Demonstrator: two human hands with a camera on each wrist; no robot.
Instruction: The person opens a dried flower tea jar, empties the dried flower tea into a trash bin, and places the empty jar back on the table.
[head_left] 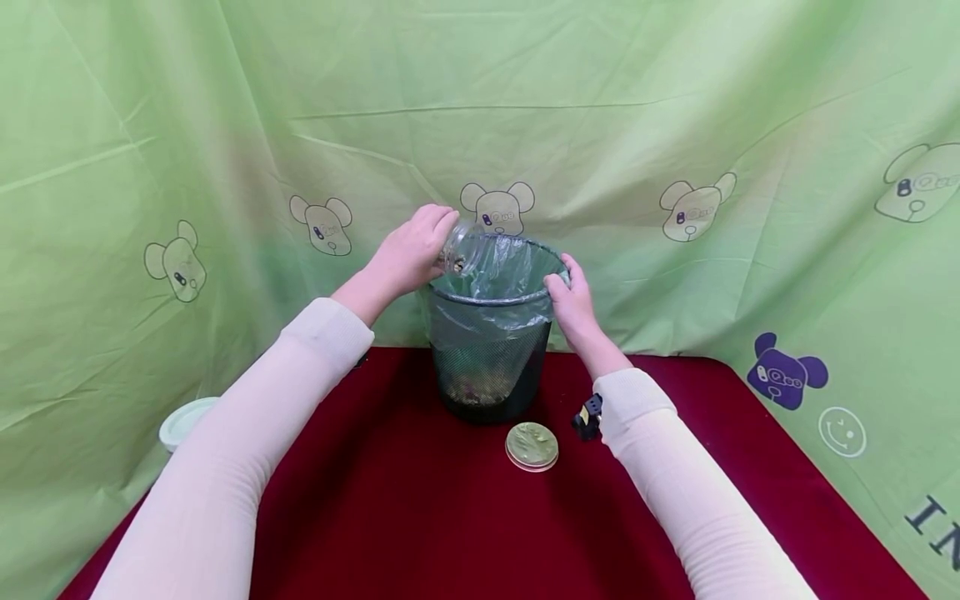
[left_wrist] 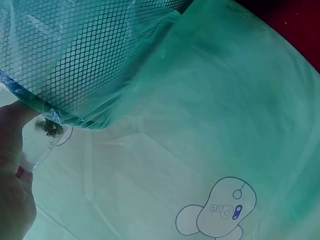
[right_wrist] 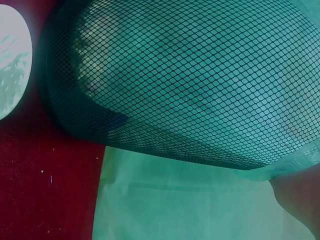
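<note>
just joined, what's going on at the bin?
A person's left hand holds a clear jar tilted at the rim of a black mesh bin lined with a clear bag. Some dark bits are in the jar. The right hand grips the opposite side of the rim. A round gold disc lies on the red table in front of the bin.

Table [head_left: 390, 517] covered in dark red, its far right corner rounded. Upright near the middle of the far edge, a black mesh wastebasket [head_left: 491, 367] lined with a clear plastic bag [head_left: 487, 321]. Just beside its base, toward the near edge, a round shiny lid [head_left: 532, 444], flat. To the wastebasket's right, tiny pale specks [right_wrist: 42, 171].
</note>
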